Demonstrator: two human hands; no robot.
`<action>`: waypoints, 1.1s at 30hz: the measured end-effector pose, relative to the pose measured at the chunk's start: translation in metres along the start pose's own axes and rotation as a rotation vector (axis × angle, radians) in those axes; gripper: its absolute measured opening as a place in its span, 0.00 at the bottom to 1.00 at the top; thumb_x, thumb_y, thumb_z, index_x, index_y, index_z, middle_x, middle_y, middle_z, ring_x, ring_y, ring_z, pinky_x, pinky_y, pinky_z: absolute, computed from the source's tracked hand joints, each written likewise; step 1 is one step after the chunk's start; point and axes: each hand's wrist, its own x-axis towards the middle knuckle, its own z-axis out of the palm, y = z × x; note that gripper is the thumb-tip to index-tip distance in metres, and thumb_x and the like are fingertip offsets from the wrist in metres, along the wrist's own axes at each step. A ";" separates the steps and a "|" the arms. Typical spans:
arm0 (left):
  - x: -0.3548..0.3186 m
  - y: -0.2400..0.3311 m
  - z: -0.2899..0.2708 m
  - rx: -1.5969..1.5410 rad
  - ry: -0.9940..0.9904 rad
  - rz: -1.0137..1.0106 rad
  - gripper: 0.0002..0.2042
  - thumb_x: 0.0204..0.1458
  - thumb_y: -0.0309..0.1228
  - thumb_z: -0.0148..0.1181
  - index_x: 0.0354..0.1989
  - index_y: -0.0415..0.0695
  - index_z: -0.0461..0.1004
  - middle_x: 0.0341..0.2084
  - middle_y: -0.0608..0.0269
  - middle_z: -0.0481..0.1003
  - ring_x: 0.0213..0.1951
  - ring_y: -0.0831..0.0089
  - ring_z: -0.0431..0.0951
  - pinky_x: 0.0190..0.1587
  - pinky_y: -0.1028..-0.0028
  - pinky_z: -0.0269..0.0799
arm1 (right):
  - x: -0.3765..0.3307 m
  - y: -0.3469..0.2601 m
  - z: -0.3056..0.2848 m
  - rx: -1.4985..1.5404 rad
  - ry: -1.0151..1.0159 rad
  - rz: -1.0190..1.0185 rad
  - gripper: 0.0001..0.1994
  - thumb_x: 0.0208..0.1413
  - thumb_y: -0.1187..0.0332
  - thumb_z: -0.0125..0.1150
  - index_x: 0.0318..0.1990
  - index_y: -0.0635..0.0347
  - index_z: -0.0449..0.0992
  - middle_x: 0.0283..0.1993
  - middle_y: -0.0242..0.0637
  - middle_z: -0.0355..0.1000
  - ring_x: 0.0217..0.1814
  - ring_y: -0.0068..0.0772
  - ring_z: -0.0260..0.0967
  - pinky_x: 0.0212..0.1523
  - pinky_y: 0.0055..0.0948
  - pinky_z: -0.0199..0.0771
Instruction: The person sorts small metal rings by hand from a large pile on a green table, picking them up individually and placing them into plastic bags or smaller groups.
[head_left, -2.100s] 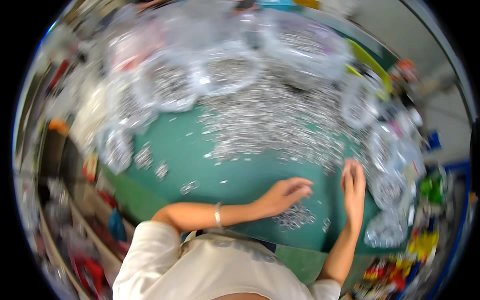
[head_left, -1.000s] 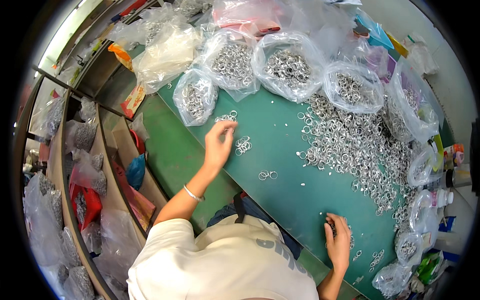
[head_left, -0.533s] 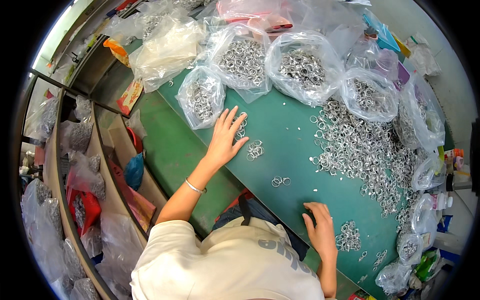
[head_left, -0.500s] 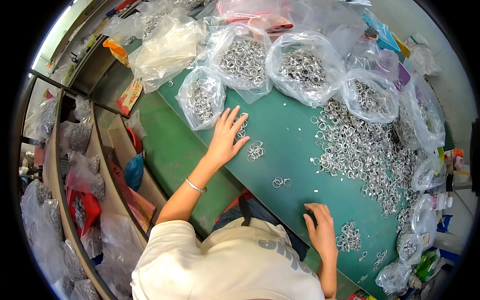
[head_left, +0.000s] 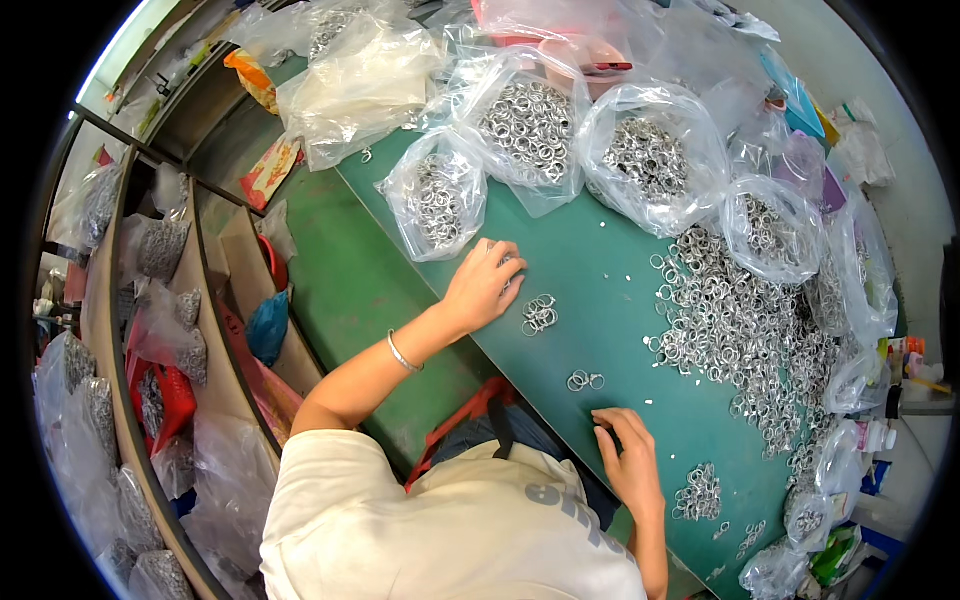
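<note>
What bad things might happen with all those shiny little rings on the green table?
The small cluster of silver metal rings lies close to the near edge of the green table, beside the right hand, so a sweep might knock it to the floor. The left hand rests right by a clear plastic bag of rings that sits open at the table's edge; a nudge may spill it. The big loose heap of rings could mix with the sorted clusters.
</note>
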 end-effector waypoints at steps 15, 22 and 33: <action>-0.011 -0.008 -0.017 -0.059 -0.029 0.122 0.09 0.41 0.22 0.63 0.31 0.41 0.71 0.32 0.60 0.71 0.32 0.61 0.72 0.32 0.68 0.71 | 0.020 -0.011 0.025 0.036 -0.018 -0.084 0.07 0.52 0.79 0.56 0.39 0.68 0.74 0.37 0.46 0.72 0.41 0.48 0.69 0.43 0.36 0.69; -0.004 -0.013 -0.015 -0.064 0.009 0.124 0.08 0.45 0.22 0.62 0.33 0.41 0.72 0.33 0.60 0.71 0.33 0.61 0.75 0.32 0.67 0.72 | 0.019 -0.008 0.027 0.017 0.000 -0.089 0.07 0.54 0.79 0.54 0.40 0.68 0.74 0.37 0.46 0.72 0.38 0.45 0.71 0.40 0.32 0.71; 0.030 0.005 -0.006 -0.917 0.121 -0.528 0.03 0.53 0.25 0.57 0.34 0.39 0.73 0.27 0.63 0.74 0.24 0.76 0.74 0.20 0.79 0.63 | 0.019 -0.009 0.027 0.086 -0.003 -0.028 0.06 0.54 0.78 0.55 0.39 0.68 0.74 0.36 0.47 0.72 0.38 0.48 0.70 0.41 0.34 0.70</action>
